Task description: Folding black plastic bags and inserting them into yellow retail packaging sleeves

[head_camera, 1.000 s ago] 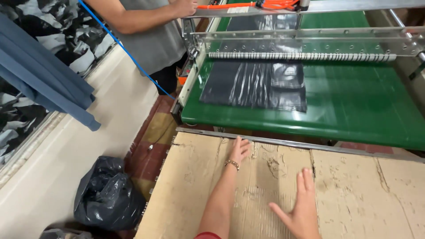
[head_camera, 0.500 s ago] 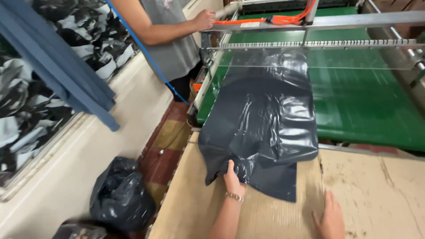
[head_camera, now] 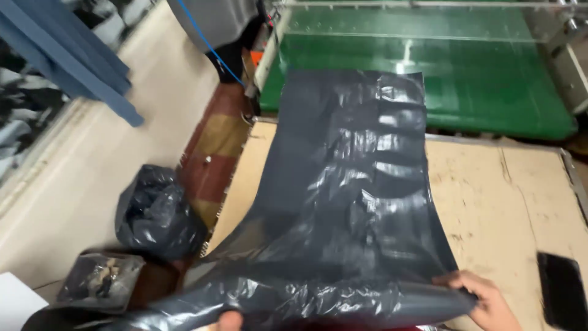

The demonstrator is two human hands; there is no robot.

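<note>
Both hands pinch the near edge of the dark grey plastic sheet (head_camera: pixel 349 202): right hand (head_camera: pixel 484 300) gripping its corner, left hand (head_camera: pixel 228 320) barely visible. Its long axis runs straight away, far end on the green conveyor (head_camera: pixel 490 92).

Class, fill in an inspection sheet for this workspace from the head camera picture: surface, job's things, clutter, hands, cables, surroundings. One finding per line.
Surface: worn cardboard-covered table, scuffed, butting against a green conveyor belt.
Job's things: large dark grey plastic bag, wrinkled and glossy, stretched from the belt edge across the table to the person.
Clutter: flat black phone-like item on the table's right edge.
Hands: left hand barely visible at the bag's near edge; right hand pinches the bag's near right corner.
Cables: thin blue cord running diagonally past the co-worker.
Surroundings: co-worker's grey shirt at the belt; filled black bag on the floor; blue beams at left.
</note>
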